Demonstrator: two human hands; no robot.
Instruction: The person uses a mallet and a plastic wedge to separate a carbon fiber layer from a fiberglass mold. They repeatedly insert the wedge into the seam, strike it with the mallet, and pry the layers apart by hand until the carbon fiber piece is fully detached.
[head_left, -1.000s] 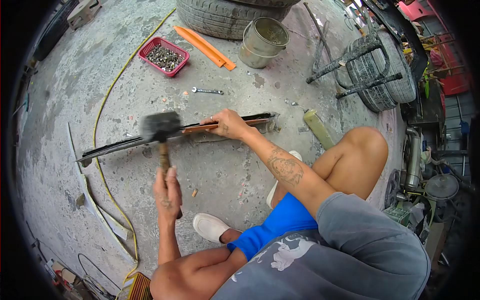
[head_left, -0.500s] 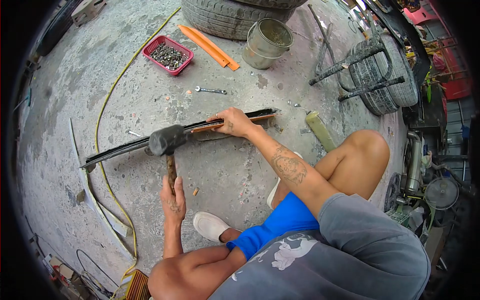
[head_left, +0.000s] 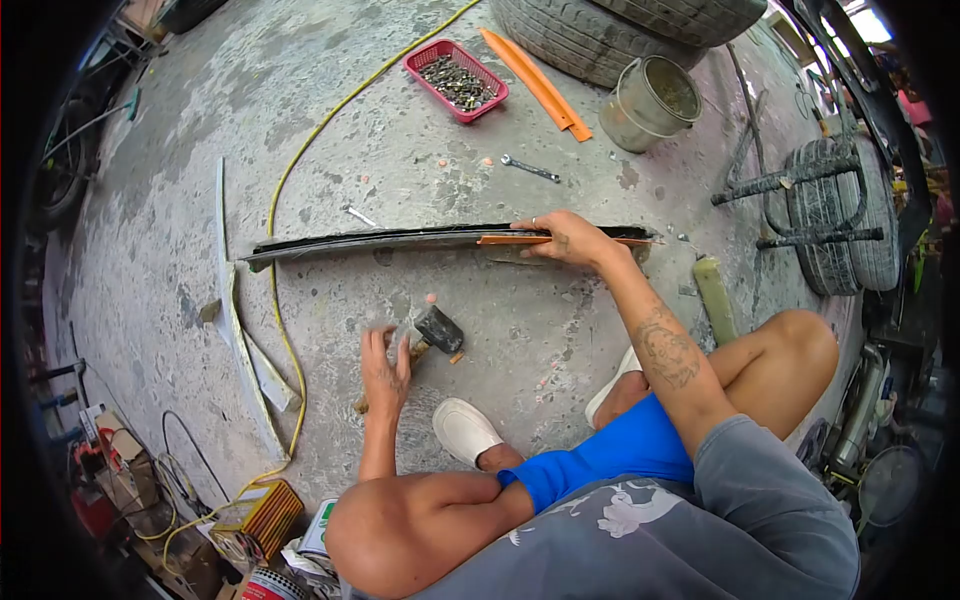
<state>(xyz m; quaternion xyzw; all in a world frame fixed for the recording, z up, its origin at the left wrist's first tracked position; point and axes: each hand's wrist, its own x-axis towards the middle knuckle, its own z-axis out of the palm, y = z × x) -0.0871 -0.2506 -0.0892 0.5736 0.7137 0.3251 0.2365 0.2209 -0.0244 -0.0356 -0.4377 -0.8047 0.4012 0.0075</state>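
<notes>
A rubber mallet (head_left: 439, 328) with a black head lies on the concrete floor, its wooden handle running behind my left hand (head_left: 386, 372). The fingers of that hand are spread and slightly blurred, with nothing gripped in them. My right hand (head_left: 568, 240) is wrapped over the right part of a long black strip (head_left: 370, 240), with thumb and fingers on either side. Under this hand an orange strip (head_left: 497, 240) runs along the black one, pinched together with it. What the right palm covers is hidden.
Beyond the strip lie a combination wrench (head_left: 530, 168), a red basket of fasteners (head_left: 411, 66), an orange piece (head_left: 530, 80) and a metal bucket (head_left: 628, 115). Tires (head_left: 590, 45) stand behind. A yellow hose (head_left: 272, 210) passes under the strip's left end, near a bent pale strip (head_left: 232, 310).
My left hand has let go of the mallet, which now lies on the floor, nearer to me. My right hand still holds the strips. The view has shifted left.
</notes>
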